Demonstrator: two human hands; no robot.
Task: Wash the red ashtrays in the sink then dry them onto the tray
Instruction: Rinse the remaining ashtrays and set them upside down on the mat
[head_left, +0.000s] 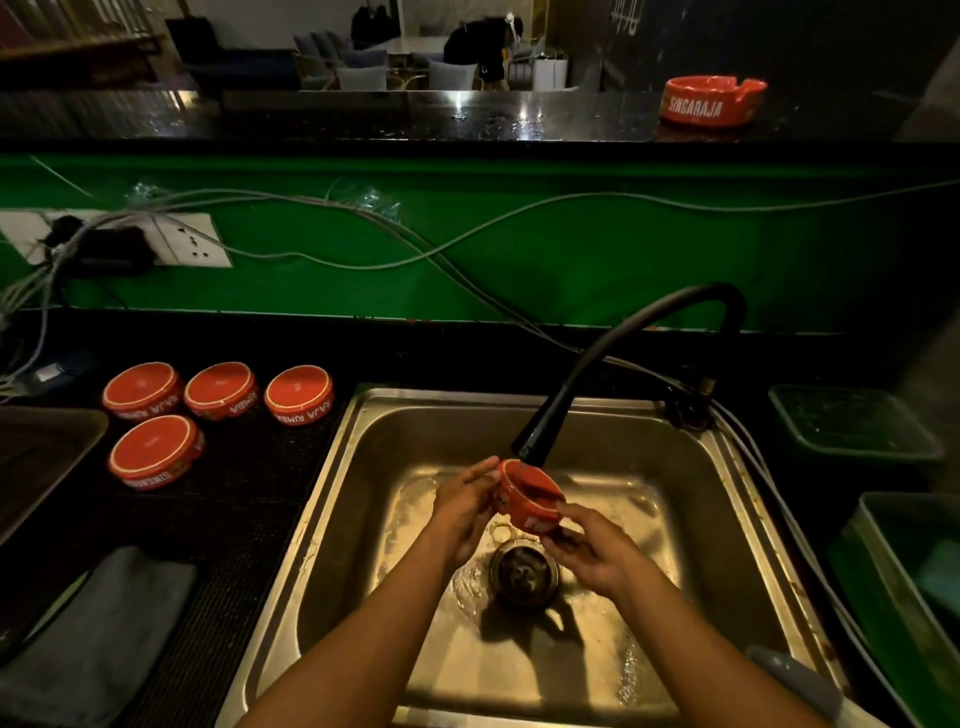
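- The red ashtray (529, 493) I am washing carries white lettering on its side, but it is too tilted and wet for me to read.
- On the far upper counter, to the right, another red ashtray (712, 101) stands upright and reads "SINGARAJA" in white.
- Four ashtrays lie upside down on the black counter left of the sink (363, 467): three in a far row (143, 389) (222, 388) (300, 393) and one nearer (155, 451). Upside-down letters show on their sides: "RAJA", "RUMBA", "RAJA RUMBA" and "SINGA…".
- A dark tray (47, 457) sits at the left edge, just beside those four, and a grey cloth (104, 634) lies nearer to me.
- The black tap (613, 364) arches over the basin from the far right, its spout just above the ashtray I hold and partly behind it.
- Green containers (852, 426) stand right of the sink; cables (363, 249) run along the green wall.
- The ashtray is over the basin, tilted, just above the drain (523, 571).
- My left hand (465, 512) grips its left side, fingers curled onto the rim.
- My right hand (587, 551) holds the near right side, fingertips pressed on the wall.
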